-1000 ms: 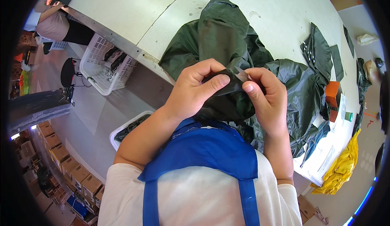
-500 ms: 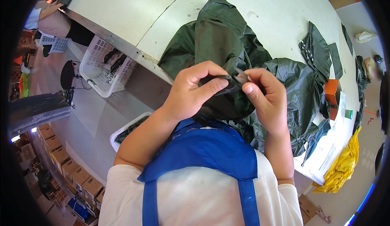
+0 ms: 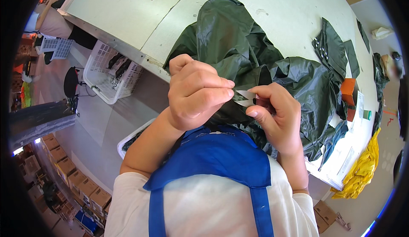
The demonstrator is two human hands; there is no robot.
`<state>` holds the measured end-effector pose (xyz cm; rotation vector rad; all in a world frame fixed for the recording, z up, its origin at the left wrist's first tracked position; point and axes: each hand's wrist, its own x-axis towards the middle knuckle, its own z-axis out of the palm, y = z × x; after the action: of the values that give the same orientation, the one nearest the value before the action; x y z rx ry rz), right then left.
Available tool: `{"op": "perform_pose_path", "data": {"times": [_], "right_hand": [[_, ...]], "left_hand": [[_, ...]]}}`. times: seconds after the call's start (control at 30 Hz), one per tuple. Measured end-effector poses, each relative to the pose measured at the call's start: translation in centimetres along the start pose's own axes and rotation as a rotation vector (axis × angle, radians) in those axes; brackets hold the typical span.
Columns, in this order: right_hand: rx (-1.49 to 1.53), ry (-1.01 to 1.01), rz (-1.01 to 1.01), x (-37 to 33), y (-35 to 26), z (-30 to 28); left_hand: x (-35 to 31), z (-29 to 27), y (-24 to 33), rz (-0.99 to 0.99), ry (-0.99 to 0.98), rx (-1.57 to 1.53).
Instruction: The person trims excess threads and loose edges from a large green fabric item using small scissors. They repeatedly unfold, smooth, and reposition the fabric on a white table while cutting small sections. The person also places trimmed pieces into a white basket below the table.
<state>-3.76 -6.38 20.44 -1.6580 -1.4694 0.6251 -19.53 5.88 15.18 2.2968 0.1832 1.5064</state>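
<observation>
Left grip (image 3: pixel 196 91) newly curled beside snips (image 3: pixel 245 103), lettering (image 3: pixel 115 82) inside white basket (image 3: pixel 99 54)

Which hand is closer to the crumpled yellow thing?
Right. The right hand is up and left of the yellow bundle; the left hand is farther left, past the metal blades.
</observation>
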Motion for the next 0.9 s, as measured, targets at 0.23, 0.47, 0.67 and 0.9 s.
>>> {"op": "perform_pose_path", "data": {"times": [0.23,0.47,0.67,0.9], "right_hand": [[-0.137,0.048,-0.095,-0.1,-0.1,-0.2],[-0.018,0.106,-0.052,-0.4,0.8,-0.7],[0.100,0.179,0.076,-2.2,3.2,-1.6],[-0.114,1.041,0.691,-20.0,25.7,-11.0]], "left_hand": [[0.0,0.2,0.1,0.030,-0.006,0.011],[-0.1,0.1,-0.1,0.061,-0.027,0.017],[-0.7,-1.7,-1.4,-0.053,-0.182,-0.088],[-11.4,-12.9,-11.3,-1.633,0.106,-0.364]]}}
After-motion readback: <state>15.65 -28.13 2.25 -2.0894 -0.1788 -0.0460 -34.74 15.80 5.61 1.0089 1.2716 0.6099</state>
